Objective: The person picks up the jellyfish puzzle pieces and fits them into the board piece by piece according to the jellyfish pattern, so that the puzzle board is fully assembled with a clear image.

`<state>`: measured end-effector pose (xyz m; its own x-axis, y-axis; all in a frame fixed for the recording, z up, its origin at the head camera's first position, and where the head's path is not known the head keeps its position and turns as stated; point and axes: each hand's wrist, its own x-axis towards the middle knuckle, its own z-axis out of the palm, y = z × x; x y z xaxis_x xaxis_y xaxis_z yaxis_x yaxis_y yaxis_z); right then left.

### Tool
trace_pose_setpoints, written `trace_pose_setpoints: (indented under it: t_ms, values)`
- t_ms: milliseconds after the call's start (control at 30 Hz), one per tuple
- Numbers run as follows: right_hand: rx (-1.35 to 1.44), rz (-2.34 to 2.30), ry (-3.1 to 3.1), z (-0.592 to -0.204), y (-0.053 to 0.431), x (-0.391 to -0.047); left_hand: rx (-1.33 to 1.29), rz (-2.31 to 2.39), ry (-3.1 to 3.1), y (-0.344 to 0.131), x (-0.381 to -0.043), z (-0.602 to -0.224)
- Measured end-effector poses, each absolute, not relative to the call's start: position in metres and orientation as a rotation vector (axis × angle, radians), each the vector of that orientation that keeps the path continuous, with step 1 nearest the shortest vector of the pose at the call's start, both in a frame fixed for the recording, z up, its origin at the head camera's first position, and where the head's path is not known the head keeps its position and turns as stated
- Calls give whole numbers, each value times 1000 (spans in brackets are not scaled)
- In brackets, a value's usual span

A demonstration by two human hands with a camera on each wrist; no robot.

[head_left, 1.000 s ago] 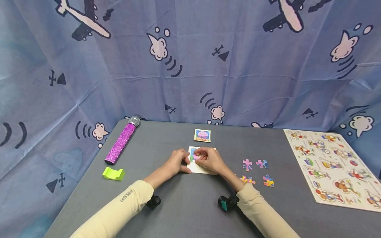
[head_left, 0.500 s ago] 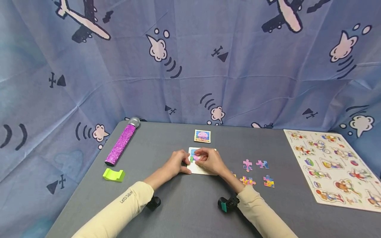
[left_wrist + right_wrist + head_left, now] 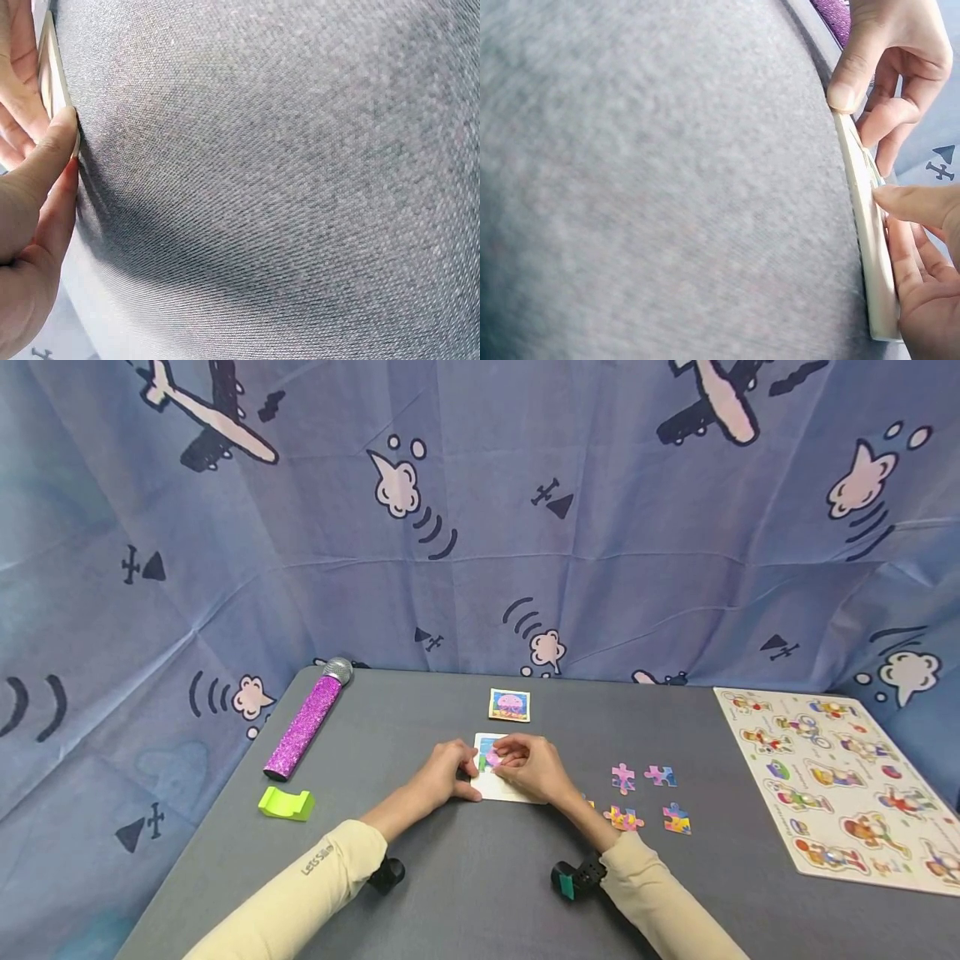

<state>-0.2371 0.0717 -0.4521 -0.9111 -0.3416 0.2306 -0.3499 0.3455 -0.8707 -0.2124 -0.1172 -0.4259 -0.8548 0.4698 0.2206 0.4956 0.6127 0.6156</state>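
Note:
A small white puzzle tray point(image 3: 501, 789) lies flat on the grey table, with blue, green and pink jigsaw pieces point(image 3: 483, 752) in its upper left part. My left hand point(image 3: 447, 770) holds the tray's left edge between thumb and fingers; the thumb sits at the near left corner. Over the tray, my right hand point(image 3: 531, 767) has thumb and fingers curled together on a pink jigsaw piece point(image 3: 492, 758), mostly hidden by the fingertips. In the right wrist view, the right thumb point(image 3: 911, 202) reaches right at the tray's surface. Beyond the tray lies a square jellyfish picture point(image 3: 510, 704).
Several loose jigsaw pieces point(image 3: 623, 778) lie right of the right forearm, one partly hidden by it. A large board with printed figures point(image 3: 847, 777) covers the right side. At left are a purple glitter microphone point(image 3: 303, 727) and a lime-green block point(image 3: 287, 803). A patterned curtain point(image 3: 465, 568) hangs behind.
Both hands stay at the tray in nearly the same pose. The right fingers shift only slightly over the piece, and the head view tilts a little.

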Motion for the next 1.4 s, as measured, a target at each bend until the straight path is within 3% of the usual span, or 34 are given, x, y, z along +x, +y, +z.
trace_pose_setpoints:
  t_ms: [533, 1167, 1400]
  values:
    - [700, 1845, -2519, -446, 88, -239, -759, -1092, -2844, -115, -214, -424]
    - [552, 1848, -2575, -439, 137, -231, -745, -1110, -2829, -113, -204, -415]
    - [529, 1786, -2588, -433, 158, -228, -835, -1158, -2758, -119, -217, -437]
